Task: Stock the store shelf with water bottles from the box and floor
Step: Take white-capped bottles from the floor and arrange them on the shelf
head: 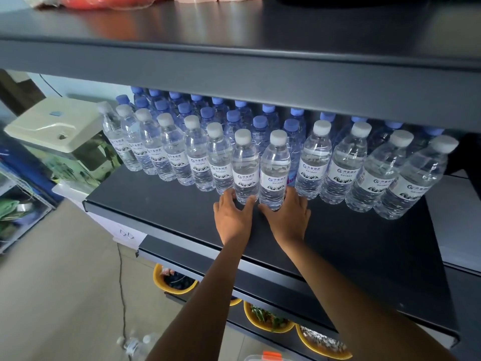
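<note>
A dark shelf (pixel 166 204) carries a front row of clear water bottles with white caps and rows of blue-capped bottles (pixel 234 118) behind them. My left hand (pixel 231 217) grips the base of one white-capped bottle (pixel 246 162), thumb on its right and fingers on its left. Beside it, my right hand (pixel 289 217) grips the base of the neighbouring bottle (pixel 275 165) the same way. Both bottles stand upright in the middle of the front row. A few more bottles (pixel 140 345) lie blurred on the floor at the bottom.
An upper shelf (pixel 234 66) overhangs the bottle caps closely. Lower shelves hold yellow bowls (pixel 171 282) of dry goods. A cream-lidded tank (pixel 54 123) stands left of the shelf. A cable (pixel 121 282) runs across the beige floor.
</note>
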The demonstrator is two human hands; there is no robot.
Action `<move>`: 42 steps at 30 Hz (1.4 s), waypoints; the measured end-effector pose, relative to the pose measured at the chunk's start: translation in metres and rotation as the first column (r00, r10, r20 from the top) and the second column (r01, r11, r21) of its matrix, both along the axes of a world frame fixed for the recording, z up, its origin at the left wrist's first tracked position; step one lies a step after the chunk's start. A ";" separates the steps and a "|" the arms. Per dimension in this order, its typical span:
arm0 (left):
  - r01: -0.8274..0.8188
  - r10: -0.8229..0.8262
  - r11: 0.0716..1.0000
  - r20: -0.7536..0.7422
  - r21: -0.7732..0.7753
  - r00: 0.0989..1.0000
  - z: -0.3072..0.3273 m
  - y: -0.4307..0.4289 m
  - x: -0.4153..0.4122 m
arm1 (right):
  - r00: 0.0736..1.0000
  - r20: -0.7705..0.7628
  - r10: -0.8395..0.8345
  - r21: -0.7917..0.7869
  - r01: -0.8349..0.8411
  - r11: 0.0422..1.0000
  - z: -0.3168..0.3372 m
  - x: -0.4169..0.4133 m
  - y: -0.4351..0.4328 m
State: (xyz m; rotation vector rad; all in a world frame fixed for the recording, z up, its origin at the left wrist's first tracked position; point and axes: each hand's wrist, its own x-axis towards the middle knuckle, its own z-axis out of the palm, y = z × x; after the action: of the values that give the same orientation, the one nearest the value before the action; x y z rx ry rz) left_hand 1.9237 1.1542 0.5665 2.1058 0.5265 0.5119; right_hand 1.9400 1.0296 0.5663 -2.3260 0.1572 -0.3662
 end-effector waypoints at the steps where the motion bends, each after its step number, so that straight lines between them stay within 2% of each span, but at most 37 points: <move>1: 0.001 -0.001 1.000 0.005 0.000 1.000 0.000 0.000 0.000 | 1.000 -0.002 0.001 0.004 -0.001 1.000 0.000 0.000 0.000; 8: 0.034 -0.035 0.996 -0.015 -0.082 0.999 0.005 0.005 -0.003 | 1.000 -0.003 0.019 0.068 -0.018 0.998 0.006 -0.003 0.000; 12: 0.101 -0.101 0.983 0.006 -0.157 0.995 0.006 0.015 -0.018 | 0.997 0.072 -0.004 0.249 -0.014 0.968 0.004 -0.004 -0.005; 17: 0.099 -0.095 0.992 0.055 -0.073 0.994 -0.004 0.021 -0.066 | 0.979 0.202 -0.011 0.404 -0.073 0.912 0.002 -0.009 -0.014; 20: 0.042 -0.041 0.999 0.080 -0.017 0.996 -0.014 0.031 -0.106 | 0.975 0.220 -0.032 0.524 -0.091 0.847 0.001 -0.026 -0.014; 24: -0.014 0.013 1.000 0.094 0.008 0.996 -0.045 0.049 -0.167 | 0.956 0.270 0.114 0.540 -0.248 0.804 0.000 -0.088 0.004; 30: -0.262 0.258 0.953 -0.049 -0.154 0.965 -0.104 0.070 -0.260 | 0.795 0.291 0.532 0.335 -0.605 0.722 -0.024 -0.175 0.053; 36: -0.487 0.457 0.849 -0.176 -0.204 0.872 -0.163 0.084 -0.357 | 0.621 0.061 0.781 0.256 -0.766 0.589 -0.101 -0.231 0.096; 42: -0.689 0.562 0.688 -0.431 -0.230 0.706 -0.261 0.116 -0.461 | 0.403 -0.242 0.883 0.211 -0.866 0.453 -0.226 -0.271 0.120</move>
State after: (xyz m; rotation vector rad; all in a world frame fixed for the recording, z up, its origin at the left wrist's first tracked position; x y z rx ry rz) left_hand 1.4625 1.2702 0.3057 1.5878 1.4745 0.3897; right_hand 1.6686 1.1496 0.3400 -2.0375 -0.9067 0.5717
